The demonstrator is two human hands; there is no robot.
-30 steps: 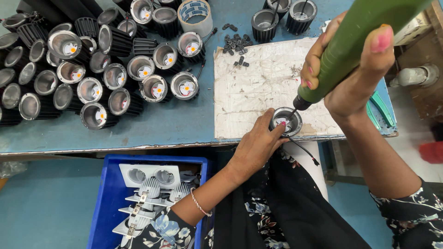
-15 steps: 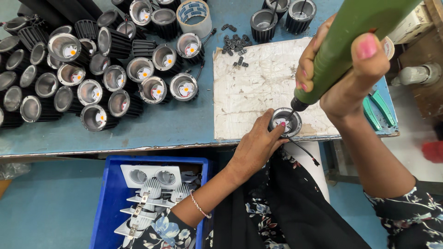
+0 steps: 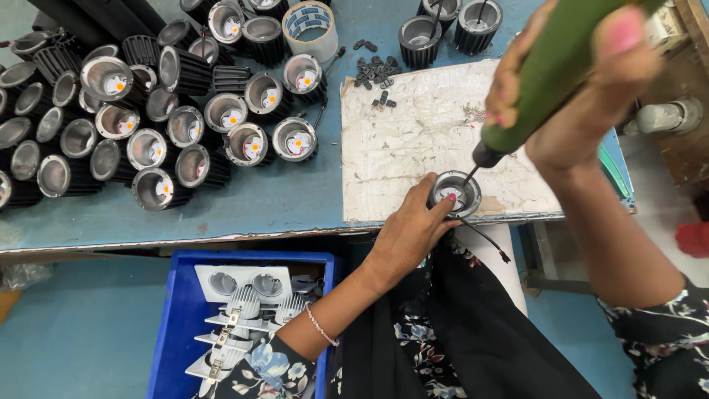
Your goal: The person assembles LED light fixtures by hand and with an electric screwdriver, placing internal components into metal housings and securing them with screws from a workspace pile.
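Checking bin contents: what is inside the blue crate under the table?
The blue crate holds stacked white finned light housings; its lower right part is hidden by the left arm's sleeve.

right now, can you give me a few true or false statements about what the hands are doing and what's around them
1. The right hand grips a green power screwdriver. True.
2. The left hand lies flat on the blue crate. False: it steadies a round lamp housing at the table edge.
3. The screwdriver's bit points into the lamp housing. True.
4. The lamp housing sits on bare blue table. False: it rests on a worn white mat.
5. A roll of tape stands near the black housings. True.
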